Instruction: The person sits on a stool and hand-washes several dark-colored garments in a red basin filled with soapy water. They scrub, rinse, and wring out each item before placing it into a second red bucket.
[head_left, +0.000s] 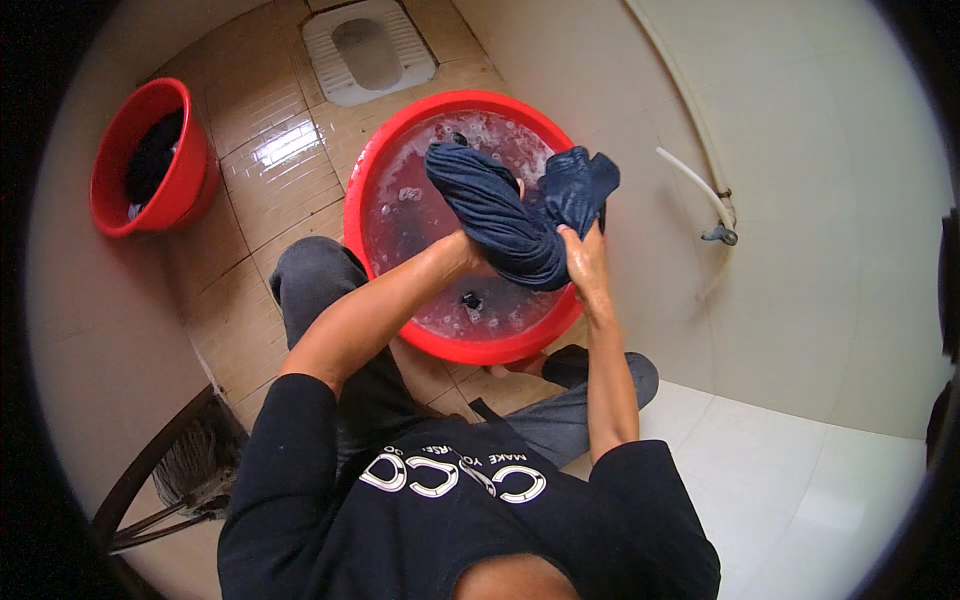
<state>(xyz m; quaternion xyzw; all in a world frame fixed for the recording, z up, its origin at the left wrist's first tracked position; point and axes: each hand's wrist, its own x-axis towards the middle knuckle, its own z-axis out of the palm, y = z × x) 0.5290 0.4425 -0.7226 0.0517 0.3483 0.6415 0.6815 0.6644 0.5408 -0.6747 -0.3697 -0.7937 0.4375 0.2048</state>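
Observation:
A wet, dark blue garment (502, 214) hangs twisted and folded over a large red plastic basin (356, 202) of sudsy water (412, 217). My right hand (586, 262) grips its right part, thumb on the near side. My left hand (474, 251) is mostly hidden under the left folds; a bit of finger shows between the two parts of the cloth, so it appears to hold the garment from beneath. Small dark bits of submerged cloth poke out of the water near the basin's far and near sides.
A smaller red bucket (196, 172) with dark clothes (154, 161) stands at the left wall. Beyond the basin is a squat toilet (367, 52). A tap (720, 235) with hoses is on the right wall. A mop head (191, 457) lies at lower left.

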